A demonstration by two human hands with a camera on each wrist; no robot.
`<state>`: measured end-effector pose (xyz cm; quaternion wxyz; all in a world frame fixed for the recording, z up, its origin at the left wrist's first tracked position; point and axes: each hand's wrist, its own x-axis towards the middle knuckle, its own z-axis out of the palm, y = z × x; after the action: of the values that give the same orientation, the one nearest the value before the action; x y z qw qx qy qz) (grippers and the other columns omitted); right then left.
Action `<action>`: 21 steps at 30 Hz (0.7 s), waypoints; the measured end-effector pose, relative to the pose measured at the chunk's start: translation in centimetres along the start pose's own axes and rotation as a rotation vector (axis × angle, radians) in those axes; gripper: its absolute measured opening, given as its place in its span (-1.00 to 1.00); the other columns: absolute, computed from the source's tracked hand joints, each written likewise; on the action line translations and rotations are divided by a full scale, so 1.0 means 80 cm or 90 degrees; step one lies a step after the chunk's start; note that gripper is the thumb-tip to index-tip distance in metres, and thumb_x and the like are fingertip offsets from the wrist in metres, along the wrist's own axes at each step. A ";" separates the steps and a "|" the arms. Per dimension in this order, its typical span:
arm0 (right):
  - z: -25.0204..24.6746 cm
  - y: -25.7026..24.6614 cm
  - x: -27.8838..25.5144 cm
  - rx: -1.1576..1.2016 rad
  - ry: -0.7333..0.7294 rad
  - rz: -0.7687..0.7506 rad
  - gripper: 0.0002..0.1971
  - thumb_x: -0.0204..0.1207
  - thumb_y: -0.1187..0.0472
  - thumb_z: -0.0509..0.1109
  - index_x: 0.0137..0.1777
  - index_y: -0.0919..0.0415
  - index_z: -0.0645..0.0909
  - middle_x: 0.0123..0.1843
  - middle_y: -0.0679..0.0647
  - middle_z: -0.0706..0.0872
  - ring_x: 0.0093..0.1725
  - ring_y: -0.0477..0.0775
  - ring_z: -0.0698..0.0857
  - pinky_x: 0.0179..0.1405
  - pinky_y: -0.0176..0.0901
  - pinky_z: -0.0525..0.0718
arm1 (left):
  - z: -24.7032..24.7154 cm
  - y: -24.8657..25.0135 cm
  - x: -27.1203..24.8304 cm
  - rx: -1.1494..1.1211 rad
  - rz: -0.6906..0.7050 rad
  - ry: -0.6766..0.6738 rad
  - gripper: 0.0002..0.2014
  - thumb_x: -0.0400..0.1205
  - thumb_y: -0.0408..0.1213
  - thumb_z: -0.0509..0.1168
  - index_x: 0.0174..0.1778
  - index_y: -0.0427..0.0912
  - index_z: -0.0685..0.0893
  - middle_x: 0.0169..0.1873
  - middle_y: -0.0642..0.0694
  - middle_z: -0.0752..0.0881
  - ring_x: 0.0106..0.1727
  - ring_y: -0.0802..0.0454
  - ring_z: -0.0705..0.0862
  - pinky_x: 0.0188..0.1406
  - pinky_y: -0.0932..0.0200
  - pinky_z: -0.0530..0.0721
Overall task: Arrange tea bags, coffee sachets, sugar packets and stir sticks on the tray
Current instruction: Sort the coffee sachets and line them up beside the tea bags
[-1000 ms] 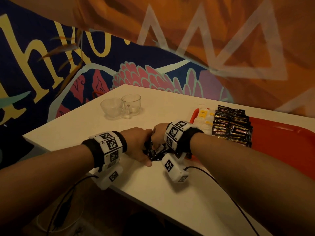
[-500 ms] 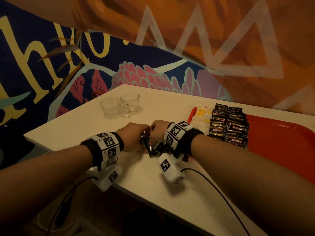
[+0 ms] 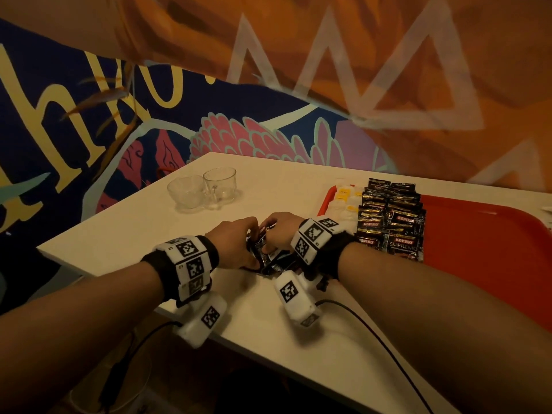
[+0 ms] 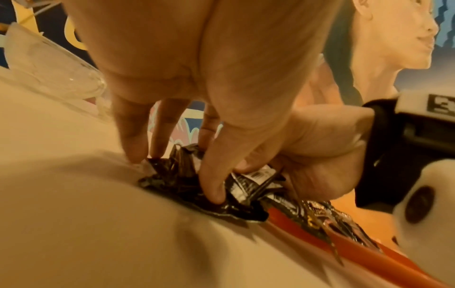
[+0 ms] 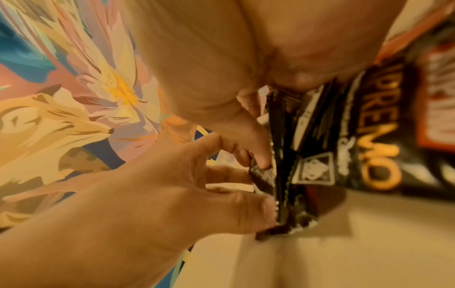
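Observation:
A bunch of black coffee sachets (image 3: 265, 255) stands on edge on the white table (image 3: 143, 222), left of the red tray (image 3: 478, 243). My left hand (image 3: 236, 240) and right hand (image 3: 279, 231) squeeze the bunch from both sides. In the left wrist view my left fingers (image 4: 214, 187) pinch the coffee sachets (image 4: 187, 175). In the right wrist view my right fingers (image 5: 261, 154) grip the coffee sachets (image 5: 283, 175) against the left hand (image 5: 197, 194). On the tray, rows of black coffee sachets (image 3: 391, 216) lie beside white packets with yellow tags (image 3: 346, 201).
Two empty clear glass cups (image 3: 206, 189) stand on the table behind my hands. A painted wall borders the table's far side. The table's front edge runs just under my wrists. Cables hang from both wrist cameras.
Both hands have drawn closer together around the sachets and gathered them upright; they sit slightly farther from the front edge than a second ago.

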<state>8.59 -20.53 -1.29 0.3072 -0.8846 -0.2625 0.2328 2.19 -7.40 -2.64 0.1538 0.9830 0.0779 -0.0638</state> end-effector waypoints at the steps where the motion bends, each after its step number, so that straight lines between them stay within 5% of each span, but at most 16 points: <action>1: -0.001 0.002 0.000 0.033 0.013 -0.004 -0.63 0.52 0.39 0.45 0.33 0.26 0.63 0.27 0.19 0.71 0.25 0.19 0.69 0.22 0.01 0.69 | -0.003 0.001 -0.001 -0.012 -0.009 -0.003 -0.53 0.44 -0.14 0.59 0.12 0.00 0.47 0.17 -0.07 0.67 0.08 -0.08 0.68 0.06 -0.01 0.71; 4: -0.019 0.008 -0.002 0.127 0.076 -0.032 -0.57 0.45 0.41 0.51 0.31 0.19 0.61 0.20 0.14 0.71 0.19 0.16 0.70 0.16 -0.03 0.71 | -0.024 -0.003 0.006 -0.209 -0.030 0.052 -0.54 0.47 -0.25 0.59 0.16 0.02 0.50 0.22 -0.05 0.58 0.09 -0.09 0.70 0.04 -0.08 0.80; 8: -0.065 0.026 -0.014 0.308 0.220 -0.116 -0.54 0.36 0.47 0.54 0.13 -0.02 0.59 0.18 0.08 0.72 0.17 0.15 0.73 0.22 0.17 0.72 | -0.056 0.010 0.023 -0.732 -0.003 0.170 -0.54 0.49 -0.29 0.56 0.26 -0.04 0.56 0.35 -0.20 0.55 0.29 -0.20 0.65 0.05 -0.12 0.79; 10: -0.089 0.036 -0.027 0.382 0.287 -0.147 -0.52 0.38 0.49 0.51 0.05 -0.13 0.57 0.18 0.09 0.73 0.16 0.17 0.74 0.20 0.27 0.72 | -0.057 0.034 0.035 -0.891 0.058 0.103 -0.45 0.46 -0.10 0.54 0.37 -0.07 0.59 0.39 -0.22 0.59 0.37 -0.23 0.63 0.15 -0.17 0.75; 14: -0.124 0.057 -0.055 0.570 0.312 -0.202 -0.52 0.48 0.63 0.34 0.15 0.01 0.54 0.22 0.20 0.69 0.19 0.24 0.72 0.12 0.28 0.75 | -0.040 0.112 0.067 -1.042 0.222 -0.098 -0.42 0.57 0.05 0.33 0.48 -0.15 0.60 0.35 -0.21 0.64 0.35 -0.22 0.62 0.35 -0.25 0.59; 18: -0.143 0.081 -0.073 0.573 0.358 -0.231 -0.44 0.44 0.69 0.23 0.12 -0.04 0.52 0.16 0.16 0.69 0.11 0.17 0.73 -0.03 0.06 0.77 | -0.025 0.195 0.087 -1.211 0.261 -0.225 -0.65 0.64 -0.15 0.23 0.15 -0.26 0.83 0.13 -0.28 0.77 0.17 -0.21 0.72 0.33 -0.13 0.60; 21: -0.150 0.104 -0.086 0.504 0.392 -0.199 -0.41 0.37 0.60 0.17 0.08 -0.18 0.52 0.15 0.17 0.67 0.04 0.16 0.72 0.02 0.22 0.73 | -0.005 0.224 0.100 -1.235 0.283 -0.274 -0.68 0.63 -0.24 0.21 0.04 -0.22 0.87 0.10 -0.28 0.77 0.17 -0.21 0.71 0.37 -0.15 0.53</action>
<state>13.02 -35.39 3.32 0.7119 -0.6786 -0.1808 -0.0050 13.14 -23.08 1.75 0.9035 0.3947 -0.1174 -0.1185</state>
